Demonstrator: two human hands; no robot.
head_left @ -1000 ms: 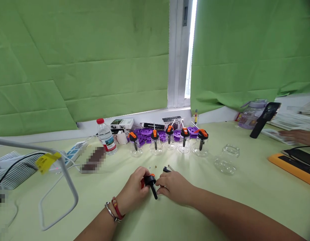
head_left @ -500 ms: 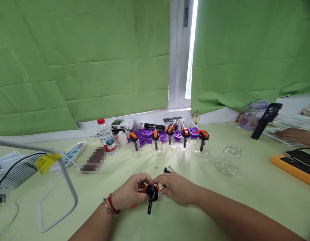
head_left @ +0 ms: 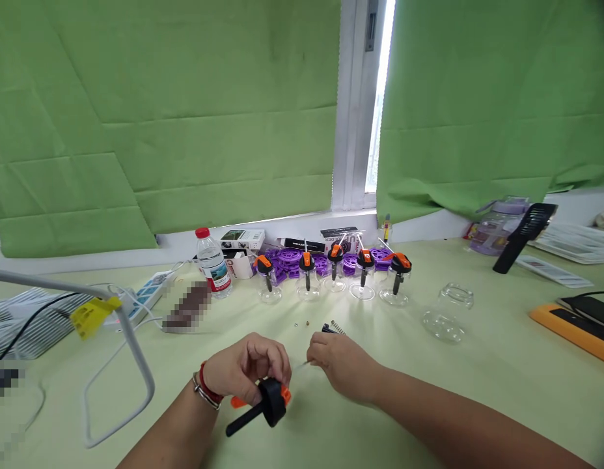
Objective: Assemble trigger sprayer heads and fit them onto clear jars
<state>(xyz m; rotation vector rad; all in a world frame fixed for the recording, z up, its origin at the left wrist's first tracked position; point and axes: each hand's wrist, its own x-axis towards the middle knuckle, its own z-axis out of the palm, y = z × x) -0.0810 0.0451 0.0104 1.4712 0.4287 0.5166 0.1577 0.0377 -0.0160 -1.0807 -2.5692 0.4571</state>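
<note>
My left hand [head_left: 253,368] is closed on a black-and-orange jar lid [head_left: 273,402], with a thick black stem pointing down and left. An orange tongue shows below my left fingers. To its right, my right hand [head_left: 338,361] pinches a thin pale rod [head_left: 302,365], whose tip reaches toward the lid. Just beyond my right fingers lie a small spring [head_left: 337,327] and a black part [head_left: 327,328], partly hidden by that hand. Two tiny bits [head_left: 307,323] rest to their left. A clear jar [head_left: 446,314] without a lid stands further right.
Several clear jars [head_left: 364,286] with black-and-orange lids stand in a row behind, before purple plastic parts [head_left: 288,260]. A water bottle [head_left: 215,266], a power strip [head_left: 150,296] and a grey metal frame [head_left: 140,365] are left. A black brush-like tool [head_left: 524,238] and an orange-edged object [head_left: 570,332] are right.
My hands have moved apart, the left one down and left with the lid tilted sideways. The pale rod now shows in my right hand. Another person's hand at far right has left the view.
</note>
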